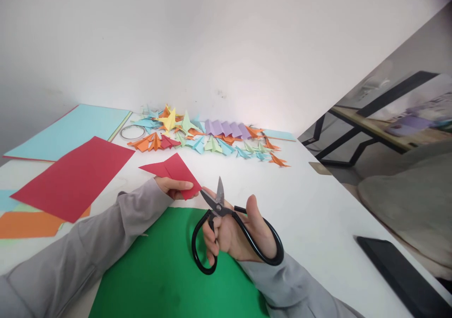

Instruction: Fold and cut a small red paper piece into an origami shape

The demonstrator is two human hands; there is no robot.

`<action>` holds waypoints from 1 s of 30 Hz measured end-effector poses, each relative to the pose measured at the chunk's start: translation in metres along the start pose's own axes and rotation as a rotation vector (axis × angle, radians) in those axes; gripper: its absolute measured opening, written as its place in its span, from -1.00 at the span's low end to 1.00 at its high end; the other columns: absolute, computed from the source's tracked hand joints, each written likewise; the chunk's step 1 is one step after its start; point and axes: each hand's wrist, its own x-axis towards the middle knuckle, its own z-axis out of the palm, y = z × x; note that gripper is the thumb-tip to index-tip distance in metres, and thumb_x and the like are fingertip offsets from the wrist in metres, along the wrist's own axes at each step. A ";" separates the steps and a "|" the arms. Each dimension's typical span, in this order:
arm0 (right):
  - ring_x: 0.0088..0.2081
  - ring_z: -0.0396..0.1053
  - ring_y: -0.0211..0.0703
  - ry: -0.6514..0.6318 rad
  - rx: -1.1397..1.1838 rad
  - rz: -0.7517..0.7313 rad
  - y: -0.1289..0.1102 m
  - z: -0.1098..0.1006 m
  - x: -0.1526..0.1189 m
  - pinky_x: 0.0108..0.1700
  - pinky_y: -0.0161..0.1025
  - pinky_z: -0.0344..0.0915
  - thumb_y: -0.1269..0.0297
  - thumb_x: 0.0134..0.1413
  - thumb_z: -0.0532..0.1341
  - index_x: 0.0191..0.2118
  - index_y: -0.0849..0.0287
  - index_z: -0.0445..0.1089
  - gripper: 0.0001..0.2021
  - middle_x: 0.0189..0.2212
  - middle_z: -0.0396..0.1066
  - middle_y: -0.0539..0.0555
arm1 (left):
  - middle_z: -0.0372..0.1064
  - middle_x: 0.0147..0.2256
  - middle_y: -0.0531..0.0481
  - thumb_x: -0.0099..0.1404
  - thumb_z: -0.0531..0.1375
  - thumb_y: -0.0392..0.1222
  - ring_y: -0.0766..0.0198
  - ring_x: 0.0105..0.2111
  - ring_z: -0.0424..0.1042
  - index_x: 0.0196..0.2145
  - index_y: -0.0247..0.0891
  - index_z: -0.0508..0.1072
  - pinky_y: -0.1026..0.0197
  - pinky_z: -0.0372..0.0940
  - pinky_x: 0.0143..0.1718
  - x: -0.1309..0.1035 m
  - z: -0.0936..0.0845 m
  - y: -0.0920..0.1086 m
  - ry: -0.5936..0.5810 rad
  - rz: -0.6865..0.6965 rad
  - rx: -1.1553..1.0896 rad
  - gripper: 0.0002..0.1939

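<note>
My left hand [176, 187] pinches a folded piece of red paper [178, 168], thumb on top, above the far edge of a green sheet [169, 266]. Black-handled scissors [219, 209] are in my right hand [229, 235], with fingers through one loop and the thumb side in the other. Their blades are spread apart. One blade tip lies close beside the right corner of the red paper; whether it touches I cannot tell.
A large red sheet [76, 177], a light blue sheet [81, 130] and orange paper [28, 225] lie left. Along the wall sit several folded paper shapes [212, 145], purple pleated paper [226, 129] and a wire ring [132, 132]. A black flat object [399, 271] rests right.
</note>
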 end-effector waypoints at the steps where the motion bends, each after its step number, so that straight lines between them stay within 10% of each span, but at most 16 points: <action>1: -0.50 0.28 -0.16 -0.001 0.001 0.004 0.000 0.000 0.000 -0.42 -0.07 0.24 -0.39 -0.09 -0.30 0.28 0.08 -0.32 -0.11 -0.45 0.33 0.06 | 0.44 -0.64 -0.05 -0.06 0.29 -0.43 0.34 -0.63 0.39 -0.57 -0.42 0.52 0.35 0.34 -0.56 0.000 0.000 0.000 0.010 0.019 0.013 -0.98; 30: -0.51 0.25 -0.16 -0.004 -0.021 -0.125 0.007 0.006 0.004 -0.48 -0.14 0.26 -0.32 0.00 -0.20 0.27 0.10 -0.27 -0.19 -0.49 0.34 0.05 | 0.47 -0.59 -0.04 0.07 0.19 -0.51 0.34 -0.57 0.45 -0.57 -0.41 0.52 0.40 0.38 -0.48 -0.008 0.009 0.005 0.088 0.044 -0.011 -0.85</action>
